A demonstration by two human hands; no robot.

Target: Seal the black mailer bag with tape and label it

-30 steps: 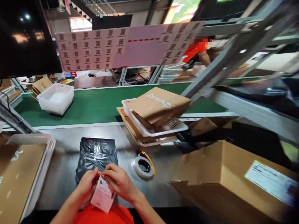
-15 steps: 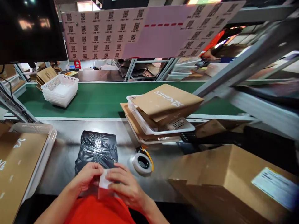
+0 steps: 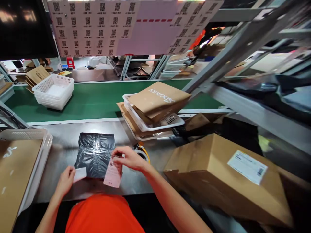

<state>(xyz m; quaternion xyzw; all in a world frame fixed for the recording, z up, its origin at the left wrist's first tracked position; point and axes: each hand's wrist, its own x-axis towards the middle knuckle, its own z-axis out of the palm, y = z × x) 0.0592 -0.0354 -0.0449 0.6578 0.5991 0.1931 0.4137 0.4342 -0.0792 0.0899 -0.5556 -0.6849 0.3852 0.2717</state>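
Note:
My left hand (image 3: pixel 66 180) is closed, pinching a small white paper slip (image 3: pixel 80 174) near the lower left corner of a black plastic-wrapped parcel (image 3: pixel 95 152). Between the fingertips of my right hand (image 3: pixel 127 157) hangs a pinkish printed label (image 3: pixel 113 174), held by its top end over the parcel's right edge. The parcel lies flat on the metal table, its shiny film wrinkled. Behind my right hand, a tape roll with a yellow part (image 3: pixel 143 151) is partly hidden.
White baskets with flat cartons stand left (image 3: pixel 46 142) and beyond the tape (image 3: pixel 179 122). A large labelled cardboard box (image 3: pixel 194 161) is on the right. Past the metal table (image 3: pixel 65 129) runs a green conveyor belt (image 3: pixel 97 97) carrying stacked white baskets (image 3: pixel 54 92). A slanted metal post (image 3: pixel 218 61) crosses the right side.
My hands were close together at the parcel's front edge with a white slip between them. They have moved apart, left hand leftward with the white slip, right hand up with the pinkish label.

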